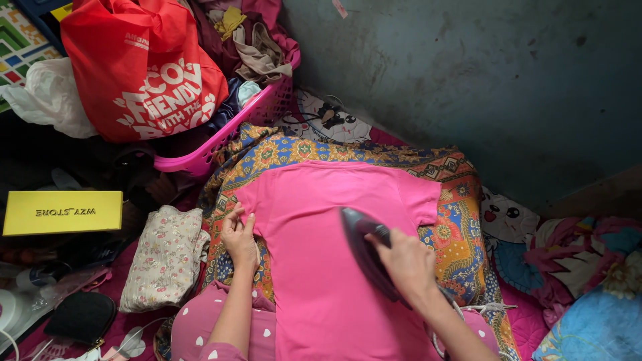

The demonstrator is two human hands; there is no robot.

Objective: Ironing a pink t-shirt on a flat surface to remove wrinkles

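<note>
A pink t-shirt (321, 220) lies spread flat over a patterned batik cloth (455, 227). My right hand (404, 264) grips the handle of a dark clothes iron (361, 244) that rests on the right half of the shirt. At the shirt's left edge, near the sleeve, my left hand (239, 237) presses down with fingers pinching the fabric. My lap in pink dotted cloth (200, 324) shows at the bottom.
A pink laundry basket (257, 113) full of clothes stands at the back left with a red shopping bag (144, 67) beside it. A folded floral garment (164, 257) lies left of the shirt. A yellow box (63, 212) sits further left. A grey wall (481, 80) rises behind.
</note>
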